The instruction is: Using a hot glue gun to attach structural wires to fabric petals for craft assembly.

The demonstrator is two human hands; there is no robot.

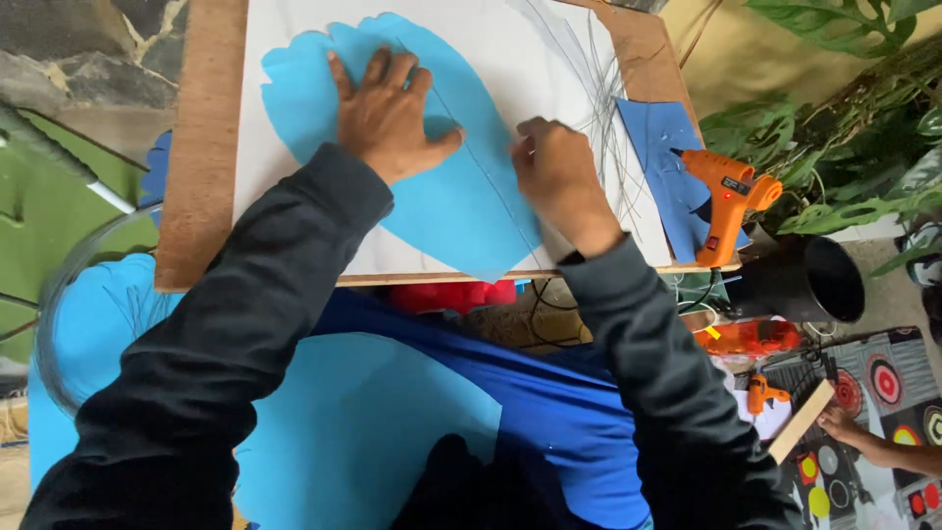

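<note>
Wooden surface [201, 147]: a board, carrying a white sheet [294, 29] that covers most of it. On the sheet lies a large light-blue cut-out [451, 196], leaf-like with a scalloped upper edge, its tip pointing toward the near edge of the board.

Light-blue and darker blue sheets [373, 432] lie below the board across the person's lap; their outlines are cut off by the black sleeves.

Green foliage [844, 147] crowds the right side. A black pot [814, 280] stands just beside the board's right near corner.

A smaller dark-blue piece [662, 147] lies at the right edge of the board, with an orange glue gun [726, 201] resting on it. Thin wires [599, 88] fan across the white sheet; their ends are hard to make out.

Left hand [388, 113]: flat on the cut-out, fingers spread apart, pressing it down.

Right hand [554, 172]: at the cut-out's right edge, fingers curled together; whether they pinch a wire cannot be told.

Another person's hand [844, 424] at lower right touches a small wooden block [800, 422] over a patterned mat [888, 393].
</note>
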